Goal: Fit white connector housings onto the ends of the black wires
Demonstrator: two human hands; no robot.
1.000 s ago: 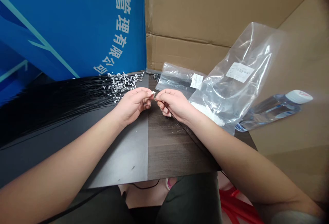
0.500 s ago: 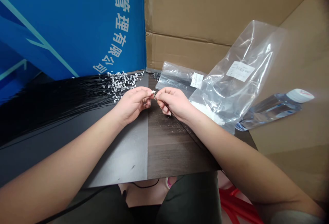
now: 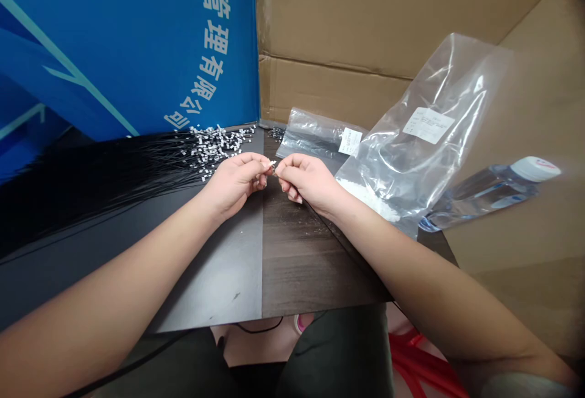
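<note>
Hardly anything has moved in the head view since the earlier frames: both hands keep nearly the same place, and the small white connector (image 3: 273,163) between them has only turned slightly. It sits above the surface (image 3: 311,276), pinched between the thumb and forefinger of the left hand (image 3: 240,183). Just to its right, the right hand (image 3: 307,183) has its thumb and forefinger closed on a thin black wire (image 3: 340,241), which runs under the palm and along the right forearm toward the near edge. Both hands have their other fingers curled, and their fingertips nearly meet; whether the wire's end touches the connector is too small to tell.

On the left lies a thick bundle of black wires (image 3: 91,178), its right end crowded with white connectors (image 3: 205,151) just beyond the left hand. A smooth grey sheet (image 3: 219,282) covers the left part of the surface, beside bare dark wood grain. Beyond the right hand, at the far side, a small clear bag (image 3: 313,136) with a white label lies flat. Right of it, a large clear bag (image 3: 411,166) leans up against the cardboard (image 3: 342,14), white pieces (image 3: 372,200) gathered at its bottom. Farther right, a water bottle (image 3: 489,194) tilts, its white cap toward the right. At the far left stands a blue panel (image 3: 137,32) with white characters.
</note>
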